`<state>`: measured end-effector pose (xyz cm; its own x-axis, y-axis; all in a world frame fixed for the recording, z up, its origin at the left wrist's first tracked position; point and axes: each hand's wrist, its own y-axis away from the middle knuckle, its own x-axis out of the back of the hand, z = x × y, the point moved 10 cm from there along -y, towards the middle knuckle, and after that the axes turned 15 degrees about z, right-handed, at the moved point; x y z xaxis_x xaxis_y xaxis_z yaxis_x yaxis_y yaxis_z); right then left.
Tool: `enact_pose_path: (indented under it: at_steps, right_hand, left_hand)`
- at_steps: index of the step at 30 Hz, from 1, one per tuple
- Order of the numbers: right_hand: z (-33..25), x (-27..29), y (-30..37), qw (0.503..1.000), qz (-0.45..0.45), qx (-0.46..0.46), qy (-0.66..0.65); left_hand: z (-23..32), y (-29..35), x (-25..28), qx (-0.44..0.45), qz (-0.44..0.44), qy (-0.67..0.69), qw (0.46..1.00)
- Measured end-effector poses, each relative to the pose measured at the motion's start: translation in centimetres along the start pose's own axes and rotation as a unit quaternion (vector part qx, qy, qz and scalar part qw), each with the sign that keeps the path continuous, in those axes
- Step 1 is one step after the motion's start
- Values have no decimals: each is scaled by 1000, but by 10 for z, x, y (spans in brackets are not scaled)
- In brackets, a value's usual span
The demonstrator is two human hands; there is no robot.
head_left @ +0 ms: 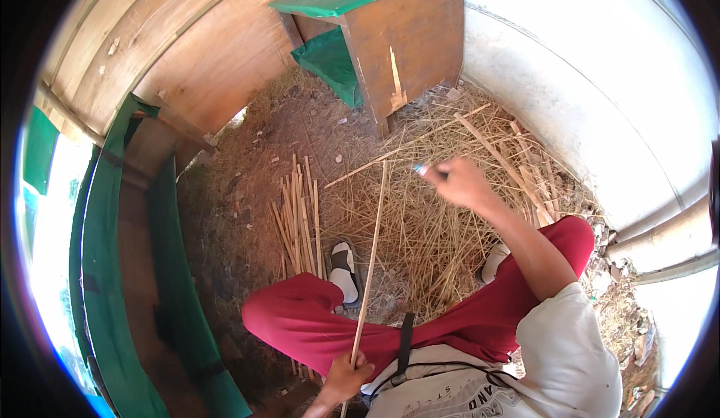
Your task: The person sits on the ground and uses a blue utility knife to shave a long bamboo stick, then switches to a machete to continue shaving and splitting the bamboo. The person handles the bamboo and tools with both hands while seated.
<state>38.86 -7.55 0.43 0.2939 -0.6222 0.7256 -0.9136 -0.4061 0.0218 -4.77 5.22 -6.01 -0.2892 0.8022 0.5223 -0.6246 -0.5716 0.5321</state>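
my left hand is clamped on the near end of a long thin pale bamboo strip that runs up over my red trousered knee toward the straw litter. my right hand, raised, pinches a small blue-tipped tool. i judge the strip could flex or splinter if the blade bites off-line.
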Motion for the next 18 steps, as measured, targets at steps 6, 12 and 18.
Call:
enact_pose_path:
  at_steps: [6, 12, 18]
  right_hand:
    - [-66, -36, 93, 958, 5, 284, -43]
    - [-47, -36, 76, 967, 3, 255, -6]
    - [-44, -38, 72, 960, -17, 275, 41]
  left_hand:
    - [86, -74, -26, -151, 61, 23, 986]
    - [132, -100, -38, -135, 68, 51, 987]
    - [143, -99, -52, -176, 59, -1, 983]
